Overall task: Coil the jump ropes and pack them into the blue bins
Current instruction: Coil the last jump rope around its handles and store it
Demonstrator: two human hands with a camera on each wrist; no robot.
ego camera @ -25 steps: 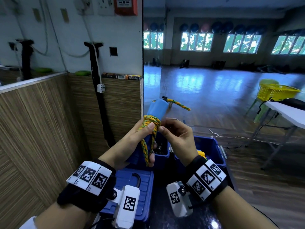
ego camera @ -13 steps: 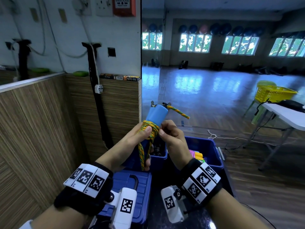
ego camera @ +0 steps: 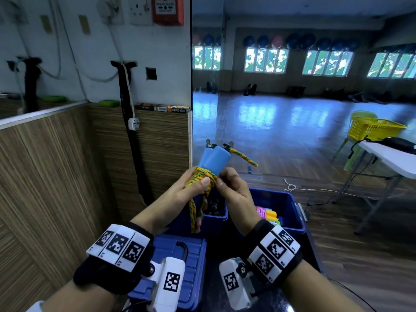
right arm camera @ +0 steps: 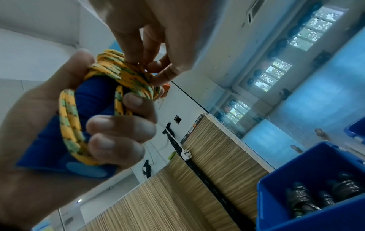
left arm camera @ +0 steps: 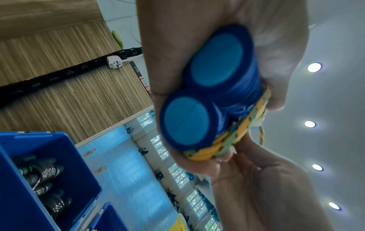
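Observation:
My left hand [ego camera: 193, 190] grips the two blue handles [ego camera: 215, 159] of a jump rope, held upright side by side above the bins. Yellow-green rope [ego camera: 202, 179] is wound around the handles, and my left thumb presses on the wraps. My right hand [ego camera: 227, 188] pinches the rope at the coil's right side. A short rope end [ego camera: 244, 157] sticks out past the handle tops. In the left wrist view the handle butts [left arm camera: 197, 93] face the camera. In the right wrist view my right fingertips [right arm camera: 138, 62] pinch the rope coil [right arm camera: 122, 73].
Below my hands stand two blue bins: the left bin [ego camera: 216, 218] holds dark ropes, the right bin [ego camera: 281, 199] holds pink and orange ones. A closed blue lid [ego camera: 180, 255] lies nearer. A wood-panelled wall is to the left, a white folding table [ego camera: 391, 158] to the right.
Both hands with the rope bundle dropped slightly in view and stayed together; my right fingers moved closer onto the coil. The rope stays wound around the handles.

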